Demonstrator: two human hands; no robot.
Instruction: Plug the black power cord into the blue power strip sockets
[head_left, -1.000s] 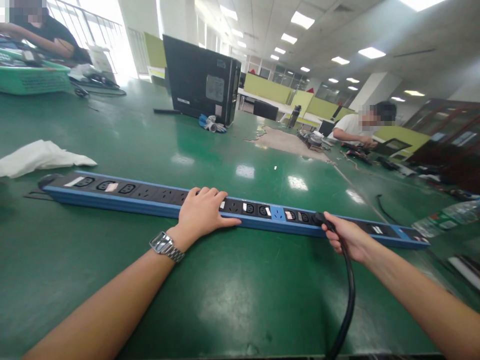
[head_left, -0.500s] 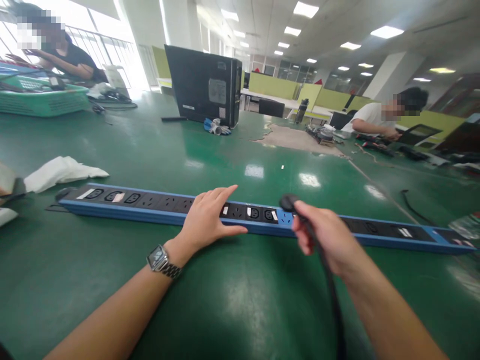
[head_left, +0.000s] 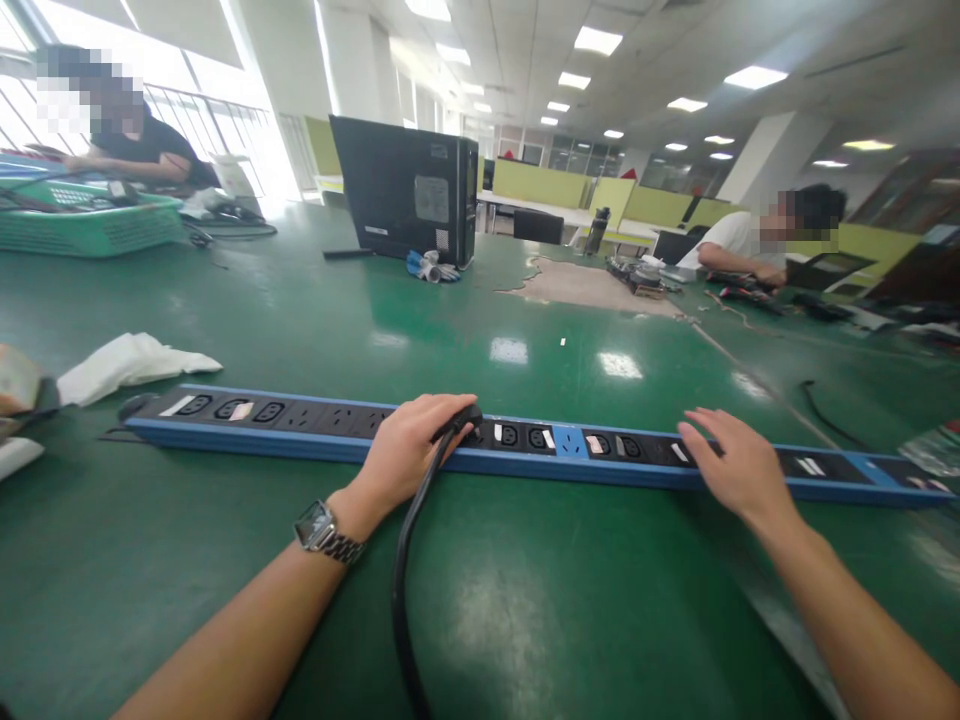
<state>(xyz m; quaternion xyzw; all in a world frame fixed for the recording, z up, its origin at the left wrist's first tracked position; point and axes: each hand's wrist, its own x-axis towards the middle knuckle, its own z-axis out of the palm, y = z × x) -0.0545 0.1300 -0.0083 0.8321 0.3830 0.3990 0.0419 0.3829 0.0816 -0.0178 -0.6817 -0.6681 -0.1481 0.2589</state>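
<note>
A long blue and black power strip [head_left: 600,470] lies across the green table in front of me. My left hand [head_left: 409,440] is closed around a black plug [head_left: 466,420] over the middle of the strip. Whether the plug's pins sit in a socket is hidden. Its thick black cable [head_left: 405,580] curves down toward the bottom of the view. Farther right, my right hand [head_left: 739,460] is open with nothing in it, fingers apart over the strip near a white label.
White crumpled paper [head_left: 131,362] lies behind the strip's left end. Farther back stand a green basket [head_left: 112,230], a black computer case [head_left: 405,190] and blue-grey gloves [head_left: 433,267]. Two people sit at the far left and right. A black cable end [head_left: 825,420] lies at right.
The plug has passed from my right hand to my left, which has closed on it. My right hand has moved right and opened. The cable now hangs left of centre.
</note>
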